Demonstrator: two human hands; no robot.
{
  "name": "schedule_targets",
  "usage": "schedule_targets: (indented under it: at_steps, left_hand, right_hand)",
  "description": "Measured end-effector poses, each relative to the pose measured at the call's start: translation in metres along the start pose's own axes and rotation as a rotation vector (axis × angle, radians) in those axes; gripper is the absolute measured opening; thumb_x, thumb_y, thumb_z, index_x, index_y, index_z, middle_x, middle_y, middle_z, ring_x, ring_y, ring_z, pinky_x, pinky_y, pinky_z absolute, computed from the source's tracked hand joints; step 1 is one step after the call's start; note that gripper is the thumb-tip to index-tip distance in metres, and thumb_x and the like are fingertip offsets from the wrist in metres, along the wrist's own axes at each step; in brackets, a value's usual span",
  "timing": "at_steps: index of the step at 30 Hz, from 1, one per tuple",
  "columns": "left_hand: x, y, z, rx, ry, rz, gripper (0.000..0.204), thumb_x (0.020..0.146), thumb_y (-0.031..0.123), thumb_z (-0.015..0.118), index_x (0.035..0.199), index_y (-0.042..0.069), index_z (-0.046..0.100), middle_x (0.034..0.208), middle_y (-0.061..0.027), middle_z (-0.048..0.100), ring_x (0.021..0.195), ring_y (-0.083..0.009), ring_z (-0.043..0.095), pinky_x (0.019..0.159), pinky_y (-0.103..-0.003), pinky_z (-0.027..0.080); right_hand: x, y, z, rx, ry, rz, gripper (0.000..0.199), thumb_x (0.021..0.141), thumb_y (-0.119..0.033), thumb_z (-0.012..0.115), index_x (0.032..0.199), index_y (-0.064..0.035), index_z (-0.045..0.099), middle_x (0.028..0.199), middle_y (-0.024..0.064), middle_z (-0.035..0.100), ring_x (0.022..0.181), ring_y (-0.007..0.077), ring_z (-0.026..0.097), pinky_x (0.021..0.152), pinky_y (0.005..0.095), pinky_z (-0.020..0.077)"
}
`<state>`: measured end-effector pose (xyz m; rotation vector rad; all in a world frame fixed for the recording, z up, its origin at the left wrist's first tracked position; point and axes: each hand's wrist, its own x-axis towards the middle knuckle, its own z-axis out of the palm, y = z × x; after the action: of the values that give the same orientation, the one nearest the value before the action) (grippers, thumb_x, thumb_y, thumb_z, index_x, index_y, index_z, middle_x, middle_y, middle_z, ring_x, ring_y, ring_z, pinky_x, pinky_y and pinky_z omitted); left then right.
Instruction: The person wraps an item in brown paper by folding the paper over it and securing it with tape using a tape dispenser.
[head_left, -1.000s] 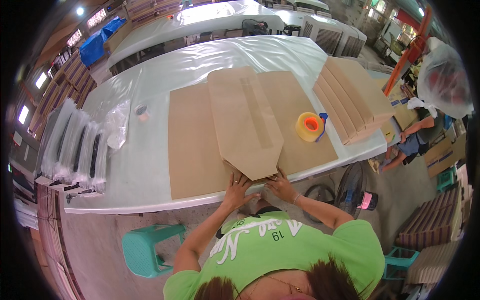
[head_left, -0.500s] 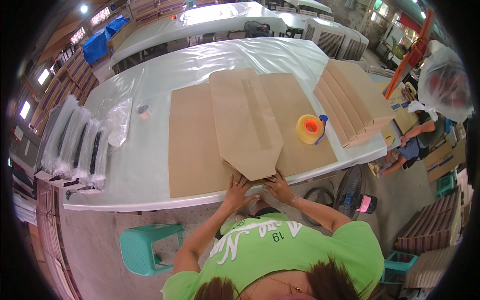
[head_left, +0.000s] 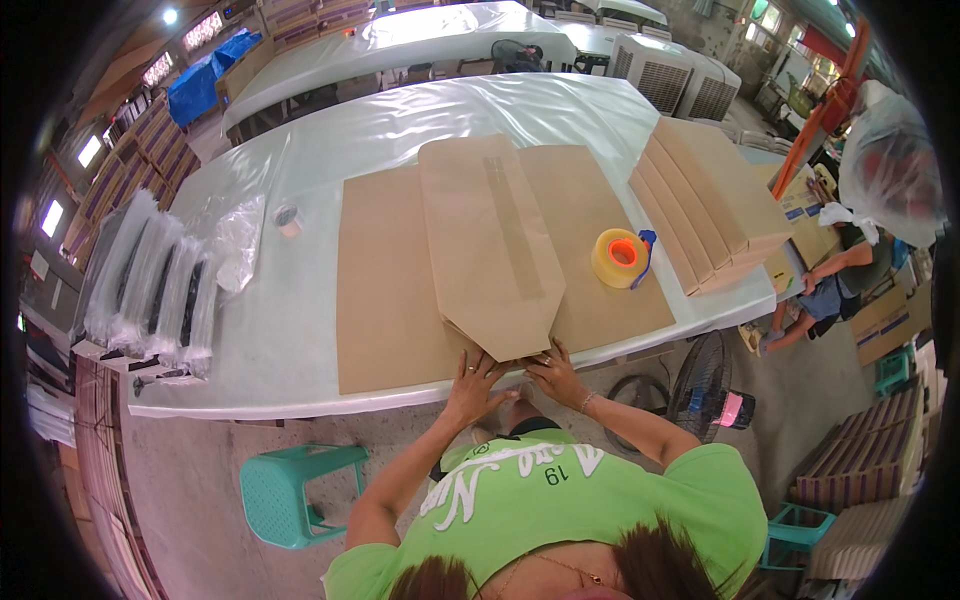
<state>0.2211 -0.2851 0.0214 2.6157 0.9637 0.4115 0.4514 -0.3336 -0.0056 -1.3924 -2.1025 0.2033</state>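
While the white-covered table spans most of the view, a brown cardboard sheet lies flat at its near side, stacked boxes to the R. Atop the sheet, mid-table, sits the folded brown paper — lengthwise strip on, near corners angled in, but near end apparently unsealed. L hand & R hand touch that end, fingers loosely spread — can't tell if pinching. Tape roll lies apart, R side.

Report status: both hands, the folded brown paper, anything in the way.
Left hand, right hand at near end of folded brown paper, grip unclear. Paper on wider brown sheet. Tape roll right of paper, clear of both hands.
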Motion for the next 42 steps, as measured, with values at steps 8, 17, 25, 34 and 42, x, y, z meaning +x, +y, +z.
schedule_targets:
  at_steps: [8, 17, 25, 34, 42]
  left_hand:
    - [-0.007, 0.004, 0.008, 0.113, 0.012, 0.016, 0.068, 0.085, 0.061, 0.052, 0.137, 0.019, 0.049, 0.141, -0.0082, 0.041, 0.139, -0.0309, 0.025, 0.114, -0.059, 0.009]
    - [-0.008, 0.012, 0.009, 0.051, 0.053, -0.008, 0.067, 0.085, 0.061, 0.052, 0.138, 0.019, 0.049, 0.142, -0.0063, 0.042, 0.139, -0.028, 0.026, 0.114, -0.058, 0.009]
    - [-0.003, 0.01, 0.012, -0.001, 0.069, -0.045, 0.055, 0.091, 0.046, 0.05, 0.129, 0.006, 0.054, 0.137, -0.0115, 0.046, 0.136, -0.0311, 0.032, 0.113, -0.056, 0.014]
    - [0.042, -0.045, -0.006, 0.07, 0.185, -0.262, 0.04, 0.094, 0.028, 0.046, 0.124, 0.003, 0.055, 0.137, -0.0161, 0.045, 0.133, -0.035, 0.034, 0.112, -0.053, 0.02]
    - [0.046, -0.05, 0.007, 0.084, 0.181, -0.121, 0.049, 0.088, 0.026, 0.05, 0.13, 0.002, 0.051, 0.139, -0.0213, 0.044, 0.135, -0.0402, 0.03, 0.116, -0.052, 0.012]
  right_hand:
    - [0.0, 0.001, 0.003, -0.027, 0.021, -0.01, 0.018, 0.082, -0.017, 0.068, 0.099, -0.0113, 0.071, 0.12, 0.0056, 0.061, 0.124, 0.025, 0.048, 0.111, 0.0506, 0.021]
    - [-0.002, -0.002, 0.006, 0.001, 0.099, -0.038, 0.018, 0.078, -0.013, 0.069, 0.096, -0.0106, 0.071, 0.116, 0.0048, 0.063, 0.121, 0.0253, 0.048, 0.106, 0.0465, 0.0273]
    - [0.009, 0.008, 0.007, -0.047, 0.054, 0.128, 0.022, 0.079, -0.009, 0.063, 0.1, -0.0039, 0.069, 0.12, 0.0134, 0.059, 0.121, 0.0303, 0.047, 0.105, 0.0457, 0.0299]
    - [0.041, 0.044, -0.013, -0.182, 0.197, 0.215, 0.049, 0.073, -0.004, 0.06, 0.12, 0.0076, 0.054, 0.131, 0.0239, 0.045, 0.12, 0.0379, 0.043, 0.104, 0.0464, 0.0325]
    - [0.056, 0.034, 0.009, -0.283, -0.035, 0.254, 0.052, 0.075, -0.014, 0.059, 0.121, 0.0085, 0.055, 0.137, 0.0255, 0.042, 0.131, 0.039, 0.035, 0.111, 0.0483, 0.0247]
